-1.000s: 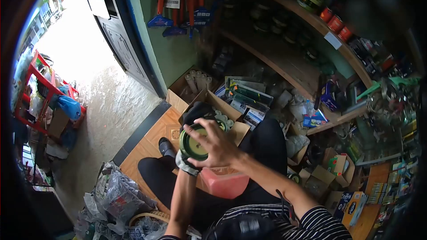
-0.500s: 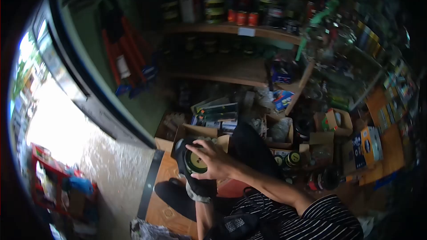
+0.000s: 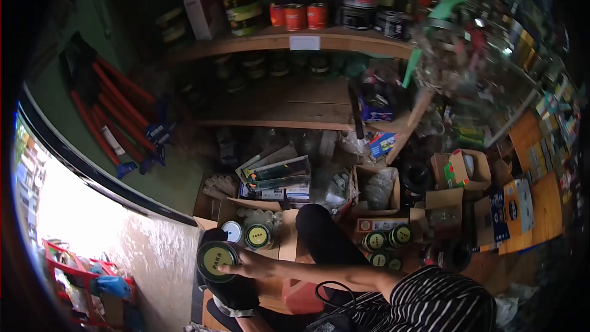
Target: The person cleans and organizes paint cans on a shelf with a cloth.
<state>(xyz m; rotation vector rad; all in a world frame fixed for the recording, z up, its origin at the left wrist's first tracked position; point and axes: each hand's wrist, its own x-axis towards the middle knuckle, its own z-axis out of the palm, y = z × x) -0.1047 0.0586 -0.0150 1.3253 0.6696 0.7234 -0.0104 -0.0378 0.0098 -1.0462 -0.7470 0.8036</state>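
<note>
A can with a yellow-green lid marked PAKA (image 3: 216,259) is held low in front of me, its lid turned up toward the camera. My left hand (image 3: 236,293), in what looks like a black glove, grips it from beneath and the side; most of its fingers are hidden. On the right edge of the can, my bare right hand (image 3: 251,264) is closed with its thumb over the lid. Just beyond stands an open cardboard box (image 3: 287,237). Inside it are another PAKA can (image 3: 258,236), a white-lidded can (image 3: 232,232) and several clear glass-like pieces.
More lidded cans (image 3: 376,241) stand on the floor to the right of my knee. Behind are wooden shelves (image 3: 276,101) with tins, and open boxes (image 3: 376,187). Orange-handled tools (image 3: 117,117) hang by the doorway. A red rack (image 3: 61,264) is at the lower left.
Both hands and the can have moved down and left. My right hand has gone from spread over the lid to its right edge. The view has shifted, showing the cans inside the box.
</note>
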